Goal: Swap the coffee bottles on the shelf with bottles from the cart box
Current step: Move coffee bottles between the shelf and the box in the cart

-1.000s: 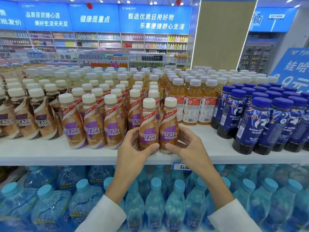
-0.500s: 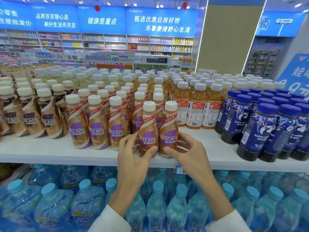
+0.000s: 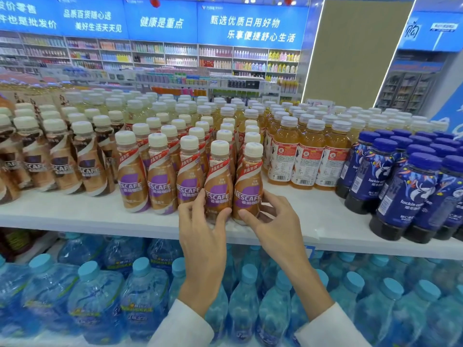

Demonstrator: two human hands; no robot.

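Observation:
Several brown Nescafe coffee bottles with purple labels and white caps stand in rows on the white shelf (image 3: 75, 211). Two of them stand at the front edge, side by side. My left hand (image 3: 200, 229) grips the lower part of the left front bottle (image 3: 217, 181), thumb on its front. My right hand (image 3: 273, 221) grips the base of the right front bottle (image 3: 248, 181), fingers curled round its right side. Both bottles are upright on the shelf. The cart box is out of view.
Darker Nescafe bottles (image 3: 60, 156) fill the shelf's left. Orange tea bottles (image 3: 308, 151) stand right of the coffee, then dark blue Luckin bottles (image 3: 406, 194) at the far right. Blue-capped water bottles (image 3: 140, 296) pack the shelf below.
The view has shifted and the shelf sits slightly lower and closer in the frame. Both hands stay on the same two front bottles, which remain on the shelf.

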